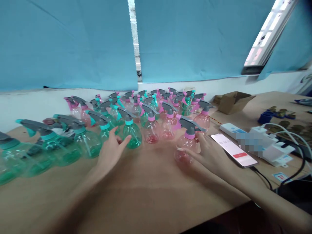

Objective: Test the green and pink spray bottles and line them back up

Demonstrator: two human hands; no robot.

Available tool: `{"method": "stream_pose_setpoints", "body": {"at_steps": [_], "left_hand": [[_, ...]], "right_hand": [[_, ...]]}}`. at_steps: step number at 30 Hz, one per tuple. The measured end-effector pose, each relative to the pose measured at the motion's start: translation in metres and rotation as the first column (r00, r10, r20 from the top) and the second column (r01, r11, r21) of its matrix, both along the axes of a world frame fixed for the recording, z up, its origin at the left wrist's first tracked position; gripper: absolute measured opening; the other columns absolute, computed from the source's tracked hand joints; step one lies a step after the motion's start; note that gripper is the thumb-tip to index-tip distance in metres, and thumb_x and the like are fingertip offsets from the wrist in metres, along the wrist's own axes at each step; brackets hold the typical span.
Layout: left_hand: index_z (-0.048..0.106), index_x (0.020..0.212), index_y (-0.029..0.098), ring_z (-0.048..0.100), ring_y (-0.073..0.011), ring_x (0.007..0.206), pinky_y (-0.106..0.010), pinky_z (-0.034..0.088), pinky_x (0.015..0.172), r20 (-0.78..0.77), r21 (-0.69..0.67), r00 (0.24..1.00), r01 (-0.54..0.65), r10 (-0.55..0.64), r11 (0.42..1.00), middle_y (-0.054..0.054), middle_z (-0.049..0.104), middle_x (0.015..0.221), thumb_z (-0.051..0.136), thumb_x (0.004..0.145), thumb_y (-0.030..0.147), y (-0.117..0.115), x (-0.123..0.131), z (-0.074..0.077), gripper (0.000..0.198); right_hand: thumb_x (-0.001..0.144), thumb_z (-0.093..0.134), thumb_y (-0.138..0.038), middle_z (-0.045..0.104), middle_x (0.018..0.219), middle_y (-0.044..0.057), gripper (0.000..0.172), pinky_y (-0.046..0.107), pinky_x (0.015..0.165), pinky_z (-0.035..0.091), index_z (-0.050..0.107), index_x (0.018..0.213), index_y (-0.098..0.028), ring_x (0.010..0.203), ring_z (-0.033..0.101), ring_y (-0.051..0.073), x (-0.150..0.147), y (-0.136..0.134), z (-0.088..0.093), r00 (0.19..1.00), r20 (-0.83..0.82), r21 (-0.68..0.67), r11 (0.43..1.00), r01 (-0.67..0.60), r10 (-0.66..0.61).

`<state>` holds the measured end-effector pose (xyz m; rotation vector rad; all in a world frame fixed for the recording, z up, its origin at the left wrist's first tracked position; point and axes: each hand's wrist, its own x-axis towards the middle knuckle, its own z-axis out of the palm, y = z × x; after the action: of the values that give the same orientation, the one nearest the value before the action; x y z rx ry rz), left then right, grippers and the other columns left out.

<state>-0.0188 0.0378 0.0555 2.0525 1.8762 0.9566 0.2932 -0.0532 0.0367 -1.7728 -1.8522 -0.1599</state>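
Several small spray bottles with grey triggers stand on a brown table [146, 195], green ones to the left and pink ones to the right. My left hand [110, 151] reaches to a green bottle [131, 131], fingers apart and touching its side. My right hand [207, 152] wraps round a pink bottle [186, 143] that stands apart at the front of the group, fingers curled on its body.
A phone [234, 149] with a lit screen lies right of my right hand, its cable running off the edge. White power adapters [270, 144] and cables lie further right. An open cardboard box [234, 101] sits at the back right. Blue curtains hang behind.
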Motion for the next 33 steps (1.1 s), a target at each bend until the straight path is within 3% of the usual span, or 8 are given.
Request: {"method": "stream_pose_setpoints", "body": {"at_steps": [7, 13, 17, 23, 29, 33], "left_hand": [[0.027, 0.14, 0.009, 0.063, -0.031, 0.073, -0.033, 0.04, 0.059, -0.135, -0.091, 0.991, -0.002, -0.011, 0.996, -0.003, 0.061, 0.069, 0.049, 0.083, 0.056, 0.007, 0.011, -0.012, 0.077], [0.021, 0.142, 0.008, 0.064, -0.0274, 0.067, -0.031, 0.041, 0.058, -0.127, -0.075, 0.99, 0.053, -0.062, 0.996, 0.0, 0.06, 0.063, 0.046, 0.087, 0.05, 0.006, 0.018, -0.014, 0.073], [0.028, 0.138, 0.011, 0.064, -0.0255, 0.07, -0.032, 0.042, 0.062, -0.109, -0.02, 0.993, 0.034, -0.036, 0.999, 0.0, 0.061, 0.067, 0.044, 0.088, 0.052, -0.006, 0.002, -0.002, 0.066], [0.038, 0.128, 0.014, 0.061, -0.0254, 0.066, -0.031, 0.04, 0.059, -0.114, 0.068, 0.981, -0.149, 0.156, 0.987, 0.002, 0.055, 0.066, 0.049, 0.085, 0.053, -0.022, -0.043, 0.014, 0.06], [0.036, 0.131, 0.01, 0.063, -0.0295, 0.069, -0.029, 0.038, 0.055, -0.149, -0.022, 0.978, -0.154, 0.149, 0.988, -0.001, 0.058, 0.066, 0.051, 0.084, 0.056, -0.014, -0.053, 0.002, 0.068], [0.04, 0.129, 0.01, 0.063, -0.0322, 0.067, -0.031, 0.037, 0.052, -0.161, -0.043, 0.976, -0.155, 0.146, 0.987, -0.003, 0.059, 0.064, 0.052, 0.083, 0.058, -0.007, -0.047, -0.005, 0.067]], "right_hand": [[0.075, 0.048, -0.069, 0.065, 0.083, 0.008, 0.051, 0.032, 0.059, 0.039, 0.051, 0.091, -0.02, 0.074, 0.061, 0.026, -0.01, 0.002, 0.005, 1.0, 0.013, 0.003, 1.0, -0.008, 0.008], [0.075, 0.046, -0.071, 0.062, 0.074, 0.006, 0.053, 0.03, 0.054, 0.036, 0.048, 0.091, -0.02, 0.066, 0.058, 0.024, -0.009, 0.008, -0.001, 0.996, 0.09, -0.002, 1.0, 0.015, -0.015], [0.076, 0.048, -0.068, 0.061, 0.076, 0.005, 0.05, 0.031, 0.058, 0.038, 0.047, 0.093, -0.021, 0.072, 0.059, 0.025, -0.007, 0.01, -0.007, 0.996, 0.087, -0.011, 1.0, -0.014, 0.015], [0.075, 0.048, -0.067, 0.06, 0.075, 0.006, 0.048, 0.032, 0.057, 0.037, 0.046, 0.086, -0.021, 0.067, 0.057, 0.024, -0.018, 0.014, -0.007, 0.995, 0.092, 0.031, 0.999, -0.037, 0.035], [0.078, 0.041, -0.07, 0.054, 0.059, 0.001, 0.048, 0.028, 0.048, 0.028, 0.043, 0.08, -0.022, 0.054, 0.054, 0.021, -0.042, 0.014, 0.003, 0.995, 0.078, 0.021, 0.998, -0.056, 0.054], [0.078, 0.038, -0.072, 0.056, 0.061, 0.003, 0.052, 0.028, 0.048, 0.028, 0.045, 0.083, -0.021, 0.054, 0.055, 0.021, -0.048, 0.014, 0.004, 0.993, 0.103, 0.024, 0.998, -0.056, 0.053]]}}
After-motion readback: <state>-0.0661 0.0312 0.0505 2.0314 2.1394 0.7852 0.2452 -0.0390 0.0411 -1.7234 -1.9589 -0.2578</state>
